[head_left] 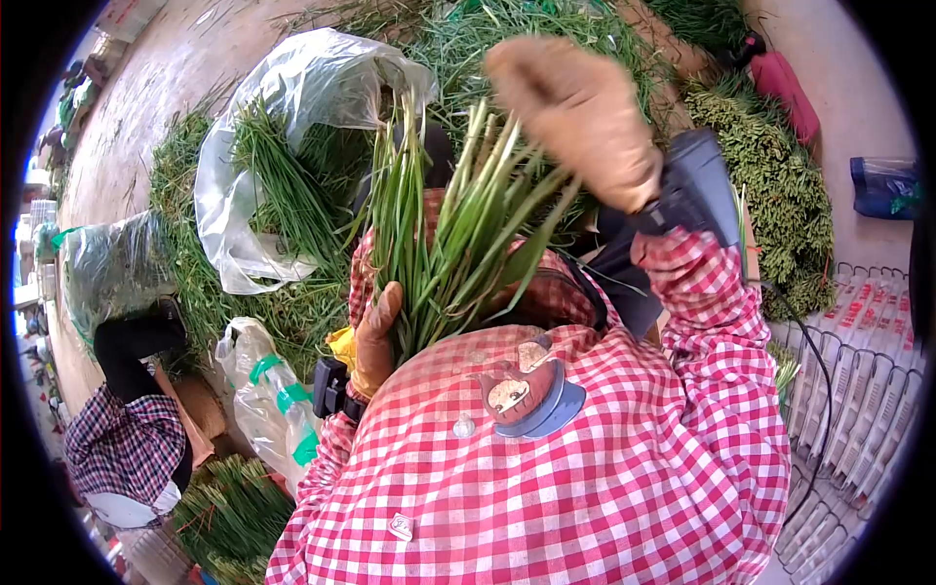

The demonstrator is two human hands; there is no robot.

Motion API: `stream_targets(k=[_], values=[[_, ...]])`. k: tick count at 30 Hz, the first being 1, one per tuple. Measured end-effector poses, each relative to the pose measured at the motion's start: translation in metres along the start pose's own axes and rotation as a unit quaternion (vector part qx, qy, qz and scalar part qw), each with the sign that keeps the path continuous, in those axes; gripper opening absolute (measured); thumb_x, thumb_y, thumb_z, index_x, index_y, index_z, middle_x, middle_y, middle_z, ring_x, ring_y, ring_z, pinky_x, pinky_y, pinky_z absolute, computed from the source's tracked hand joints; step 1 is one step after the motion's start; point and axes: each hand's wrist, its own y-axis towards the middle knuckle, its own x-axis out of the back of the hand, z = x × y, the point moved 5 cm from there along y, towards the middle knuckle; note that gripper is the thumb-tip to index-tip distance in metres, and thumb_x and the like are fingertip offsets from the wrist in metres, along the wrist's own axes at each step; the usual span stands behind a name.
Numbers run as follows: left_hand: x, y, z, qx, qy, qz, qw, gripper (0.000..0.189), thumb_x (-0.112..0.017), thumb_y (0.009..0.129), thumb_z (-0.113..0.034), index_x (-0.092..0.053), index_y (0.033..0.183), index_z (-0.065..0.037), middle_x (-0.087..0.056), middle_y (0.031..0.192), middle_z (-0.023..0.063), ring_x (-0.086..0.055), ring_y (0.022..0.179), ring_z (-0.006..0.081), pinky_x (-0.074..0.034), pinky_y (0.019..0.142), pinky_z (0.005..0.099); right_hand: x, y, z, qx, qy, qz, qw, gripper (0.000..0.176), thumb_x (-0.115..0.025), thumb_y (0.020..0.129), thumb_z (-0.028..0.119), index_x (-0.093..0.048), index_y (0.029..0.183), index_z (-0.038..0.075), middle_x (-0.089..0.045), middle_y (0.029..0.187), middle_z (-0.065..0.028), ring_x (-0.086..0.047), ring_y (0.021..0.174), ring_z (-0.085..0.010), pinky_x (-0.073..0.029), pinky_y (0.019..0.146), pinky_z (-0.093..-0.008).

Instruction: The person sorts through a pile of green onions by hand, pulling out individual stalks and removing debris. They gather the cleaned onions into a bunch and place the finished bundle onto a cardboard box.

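Note:
My left hand (375,339), in a tan glove, is wrapped round the lower part of a bunch of chive-like green stalks (414,253). The bunch stands upright against my chest and fans out into two clumps, pale ends at the top. My right hand (585,112), also in a tan glove, is raised to the upper right of the bunch. Motion smears its fingers, so I cannot make out whether they hold anything. Just beyond the bunch is a clear plastic bag (229,229) with more thin green stalks (292,185) in it.
Loose greens (468,44) cover the floor ahead. Stacked bundles (770,185) lie at right, beside a wire rack (858,390). At left are a plastic bag with green tape (278,395), another bundle pile (234,517) and a seated person in a checked sleeve (127,439).

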Motion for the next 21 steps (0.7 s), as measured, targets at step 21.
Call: stream_targets(k=[21], values=[[-0.018, -0.026, 0.004, 0.022, -0.077, -0.021, 0.997, 0.050, -0.050, 0.094, -0.034, -0.047, 0.130, 0.001, -0.060, 0.118, 0.0140, -0.061, 0.104, 0.0231, -0.048, 0.094, 0.0395, 0.016, -0.058, -0.060, -0.316, 0.082, 0.076, 0.942, 0.014, -0.060, 0.086, 0.008, -0.064, 0.100, 0.006, -0.066, 0.080, -0.0031, -0.061, 0.066, -0.0127, -0.049, 0.059, -0.0241]])
